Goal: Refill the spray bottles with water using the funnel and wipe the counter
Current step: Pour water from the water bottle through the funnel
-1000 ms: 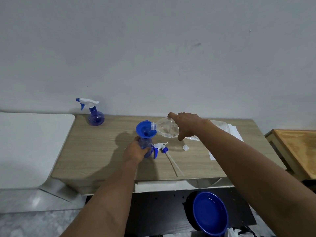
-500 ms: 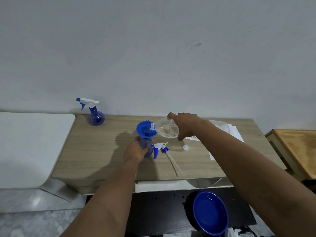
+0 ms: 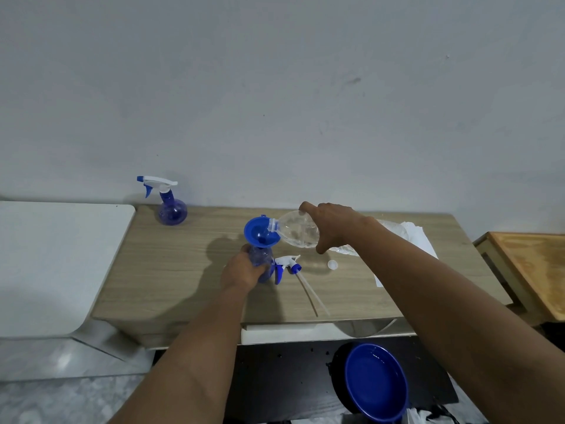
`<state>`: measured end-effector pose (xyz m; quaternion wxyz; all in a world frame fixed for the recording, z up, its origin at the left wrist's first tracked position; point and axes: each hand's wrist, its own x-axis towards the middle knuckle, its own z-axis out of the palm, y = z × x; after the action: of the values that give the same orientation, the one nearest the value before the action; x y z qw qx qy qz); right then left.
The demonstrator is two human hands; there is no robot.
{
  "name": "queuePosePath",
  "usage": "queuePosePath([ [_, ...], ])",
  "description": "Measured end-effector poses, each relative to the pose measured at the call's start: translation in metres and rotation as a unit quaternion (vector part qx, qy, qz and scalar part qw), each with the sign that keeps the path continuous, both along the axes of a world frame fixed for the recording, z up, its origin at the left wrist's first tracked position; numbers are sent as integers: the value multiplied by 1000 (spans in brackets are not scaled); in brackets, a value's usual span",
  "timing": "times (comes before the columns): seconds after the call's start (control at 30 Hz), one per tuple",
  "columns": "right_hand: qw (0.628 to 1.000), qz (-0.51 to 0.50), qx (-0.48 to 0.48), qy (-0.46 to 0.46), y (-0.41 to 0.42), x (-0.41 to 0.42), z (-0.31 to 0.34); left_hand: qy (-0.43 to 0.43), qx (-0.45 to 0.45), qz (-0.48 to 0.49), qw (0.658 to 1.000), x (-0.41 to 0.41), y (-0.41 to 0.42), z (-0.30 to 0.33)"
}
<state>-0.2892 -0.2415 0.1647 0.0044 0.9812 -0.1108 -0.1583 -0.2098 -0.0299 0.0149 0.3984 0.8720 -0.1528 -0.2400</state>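
Head view shows a pour in progress at the middle of the table (image 3: 183, 270). A blue funnel (image 3: 261, 235) sits in the open neck of a spray bottle (image 3: 262, 261), so water from a wide-mouthed source can reach a narrow opening without spilling. The left hand (image 3: 243, 270) wraps its fingers around that bottle's body from the near left, probably to keep the top-heavy pair from tipping. The right hand (image 3: 331, 226) grips a clear water bottle (image 3: 298, 232) from above, fingers and thumb clamped around its body, and tilts it almost flat with the mouth resting just over the funnel's right rim. The right forearm reaches in from the near right, wrist bent down; the left forearm comes straight up from the near edge.

Just right of the held bottle lies its removed trigger head (image 3: 287, 264), dip tube trailing toward the near edge, within reach for refitting. A small white cap (image 3: 332, 264) lies beside it. A second spray bottle (image 3: 171, 206), trigger still on, stands at the far left. White cloth or paper (image 3: 419, 240) lies at the far right, likely for the wipe.
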Motion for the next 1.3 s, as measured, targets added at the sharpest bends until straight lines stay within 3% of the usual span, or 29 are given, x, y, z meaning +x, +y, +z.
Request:
queuePosePath([
  [0.23,989,-39,131,-60,-2,-10,-20,10,-23,7,1000,0,0,1],
  [0.33,969,-65,204,-122,-4,-14,-32,-8,14,2,1000,2,2,2],
  [0.5,884,-191,327,-274,-31,-18,-44,-8,-3,-17,1000,3,3,1],
  [0.7,788,-294,383,-381,-63,-1,-39,5,-41,-28,999,6,4,-8],
  [1.3,739,-339,420,-404,-67,24,-106,-23,-29,-26,999,8,7,-7],
])
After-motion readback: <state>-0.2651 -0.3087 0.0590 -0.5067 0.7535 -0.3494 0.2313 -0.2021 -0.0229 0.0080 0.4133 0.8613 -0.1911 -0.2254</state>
